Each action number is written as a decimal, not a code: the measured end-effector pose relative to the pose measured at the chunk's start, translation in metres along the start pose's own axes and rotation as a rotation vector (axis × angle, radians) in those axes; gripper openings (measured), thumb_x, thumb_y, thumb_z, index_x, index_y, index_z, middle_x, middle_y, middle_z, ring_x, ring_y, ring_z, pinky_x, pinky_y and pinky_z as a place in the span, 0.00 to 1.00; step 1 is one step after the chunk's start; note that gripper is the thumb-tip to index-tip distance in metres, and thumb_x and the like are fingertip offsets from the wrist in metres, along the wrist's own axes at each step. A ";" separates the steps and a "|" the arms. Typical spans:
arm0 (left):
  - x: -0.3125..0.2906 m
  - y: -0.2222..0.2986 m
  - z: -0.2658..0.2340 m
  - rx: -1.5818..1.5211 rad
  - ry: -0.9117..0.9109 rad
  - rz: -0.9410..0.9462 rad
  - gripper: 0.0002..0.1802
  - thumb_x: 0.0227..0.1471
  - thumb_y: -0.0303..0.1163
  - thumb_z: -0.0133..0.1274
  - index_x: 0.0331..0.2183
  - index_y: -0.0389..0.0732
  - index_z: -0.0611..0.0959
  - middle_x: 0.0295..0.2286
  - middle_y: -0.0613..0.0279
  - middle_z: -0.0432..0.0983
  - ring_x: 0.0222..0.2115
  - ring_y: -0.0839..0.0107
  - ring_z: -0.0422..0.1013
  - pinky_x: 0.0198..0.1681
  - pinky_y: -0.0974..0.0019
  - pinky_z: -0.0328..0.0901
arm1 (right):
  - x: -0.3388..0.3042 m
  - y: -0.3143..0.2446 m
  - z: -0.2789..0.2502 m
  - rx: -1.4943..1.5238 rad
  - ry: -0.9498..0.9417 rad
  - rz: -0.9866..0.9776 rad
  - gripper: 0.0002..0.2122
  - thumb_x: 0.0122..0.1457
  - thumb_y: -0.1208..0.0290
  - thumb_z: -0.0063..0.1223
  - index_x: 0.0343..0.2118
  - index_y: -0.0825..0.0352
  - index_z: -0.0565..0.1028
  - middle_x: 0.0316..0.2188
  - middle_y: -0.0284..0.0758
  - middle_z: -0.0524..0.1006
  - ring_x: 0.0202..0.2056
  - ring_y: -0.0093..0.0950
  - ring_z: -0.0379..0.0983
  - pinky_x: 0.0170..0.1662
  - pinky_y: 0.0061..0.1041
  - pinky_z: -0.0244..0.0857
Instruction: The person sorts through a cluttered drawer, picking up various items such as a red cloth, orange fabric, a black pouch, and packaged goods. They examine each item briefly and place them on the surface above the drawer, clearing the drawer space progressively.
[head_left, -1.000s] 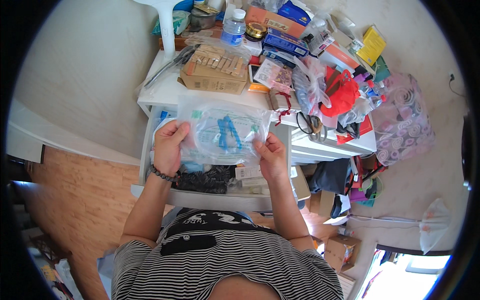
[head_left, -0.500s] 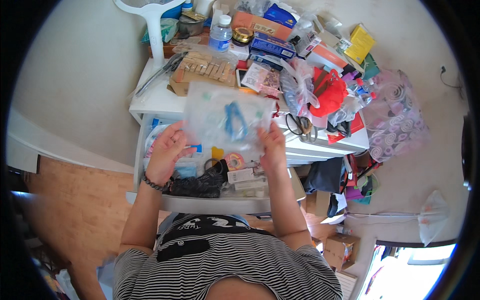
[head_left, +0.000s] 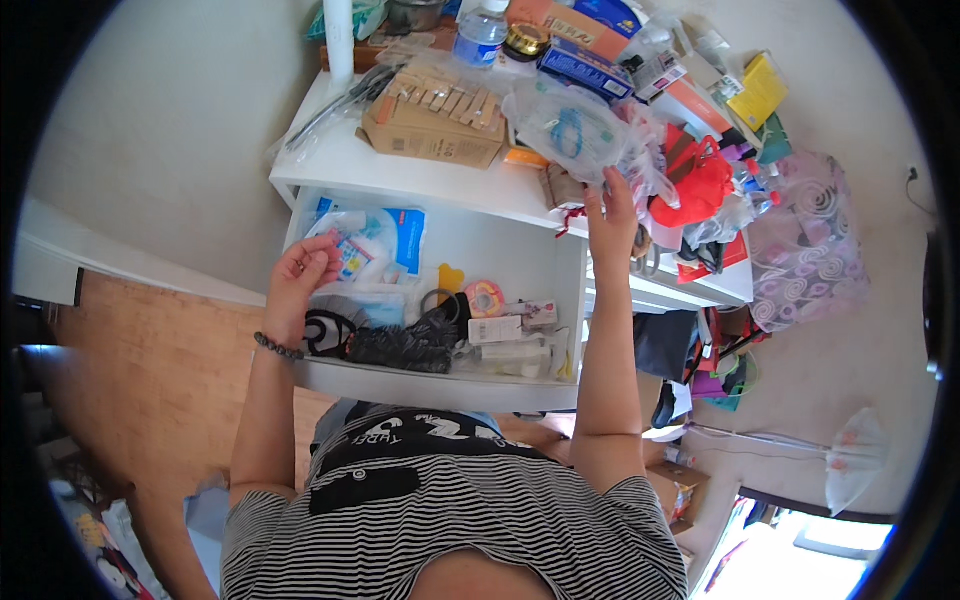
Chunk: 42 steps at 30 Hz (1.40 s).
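Observation:
A clear plastic bag [head_left: 545, 112] with a blue, looped item inside lies on the cluttered top of the white dresser. My right hand [head_left: 614, 222] reaches to its near right edge, fingers stretched out and apart, fingertips at the plastic. Over the left side of the pulled-out drawer [head_left: 500, 222], my left hand [head_left: 299, 277] has its fingers curled and thumb against them. Its fingertips are beside a clear packet with colourful print [head_left: 352, 257]; whether they pinch anything is too small to tell. A blue-and-white package [head_left: 405, 238] lies behind that packet.
The drawer also holds a black folded cloth item [head_left: 405, 347], a pink round roll [head_left: 485, 298] and small boxes. A cardboard box [head_left: 430, 135], a water bottle [head_left: 481, 38] and a red bag [head_left: 692, 190] crowd the dresser top. The drawer front stands close to my body.
The clear bag has moved from between my hands, above the drawer, to the dresser top at the right. My right hand went with it; my left hand moved left and its fingers curled.

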<state>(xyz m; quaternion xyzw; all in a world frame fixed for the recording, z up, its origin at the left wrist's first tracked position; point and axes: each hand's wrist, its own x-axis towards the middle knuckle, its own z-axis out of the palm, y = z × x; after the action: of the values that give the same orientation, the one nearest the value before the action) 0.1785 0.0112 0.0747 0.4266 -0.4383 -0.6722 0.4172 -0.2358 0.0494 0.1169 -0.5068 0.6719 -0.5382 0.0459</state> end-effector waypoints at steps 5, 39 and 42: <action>0.021 -0.022 -0.029 0.817 0.027 0.114 0.24 0.42 0.27 0.59 0.43 0.33 0.72 0.43 0.55 0.70 0.41 0.63 0.69 0.46 0.66 0.64 | -0.027 -0.026 0.011 -0.274 0.026 -0.221 0.21 0.50 0.79 0.53 0.49 0.69 0.67 0.52 0.47 0.64 0.52 0.43 0.62 0.53 0.34 0.57; 0.051 -0.004 0.042 -0.267 -0.098 -0.127 0.14 0.48 0.24 0.55 0.40 0.35 0.76 0.34 0.61 0.76 0.33 0.75 0.73 0.38 0.70 0.68 | -0.103 -0.064 0.083 1.188 -0.474 0.889 0.26 0.53 0.69 0.56 0.54 0.62 0.59 0.47 0.35 0.70 0.48 0.31 0.69 0.46 0.37 0.67; 0.039 -0.028 0.051 -0.451 -0.066 -0.252 0.17 0.52 0.32 0.52 0.43 0.36 0.73 0.37 0.59 0.75 0.34 0.70 0.73 0.39 0.65 0.69 | -0.118 -0.069 0.083 1.213 -0.358 0.995 0.21 0.56 0.75 0.51 0.53 0.62 0.60 0.46 0.36 0.71 0.46 0.31 0.70 0.47 0.34 0.68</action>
<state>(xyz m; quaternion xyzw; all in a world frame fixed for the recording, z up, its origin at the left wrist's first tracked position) 0.1144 -0.0061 0.0524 0.3520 -0.2343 -0.8131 0.4001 -0.0848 0.0857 0.0780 -0.1134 0.3919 -0.6365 0.6545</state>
